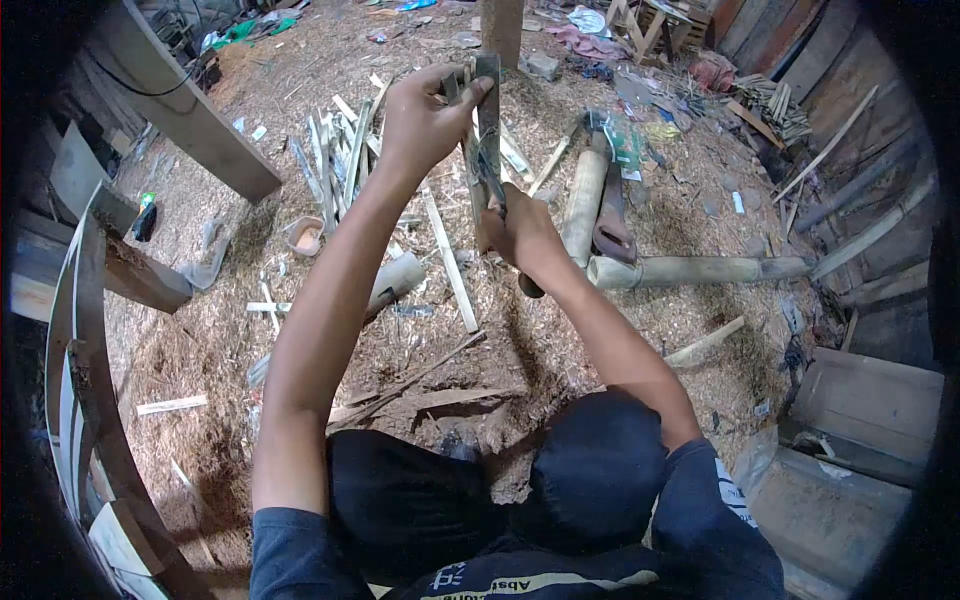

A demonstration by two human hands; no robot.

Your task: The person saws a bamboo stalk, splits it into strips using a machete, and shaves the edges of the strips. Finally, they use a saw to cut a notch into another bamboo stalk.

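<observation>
A thin bamboo strip (470, 150) stands nearly upright in front of the seated person, above the sawdust-covered floor (200, 340). The left hand (425, 120), arm stretched forward, pinches its upper end closed. The right hand (520, 235), lower and just beside it, grips a knife (490, 130) whose blade lies along the strip. Bamboo poles (640, 265) lie beyond.

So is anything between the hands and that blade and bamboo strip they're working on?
Nothing visible. The left hand already grips the top of the bamboo strip and blade, and the right hand grips the lower end. Both are held up above the littered floor.
</observation>
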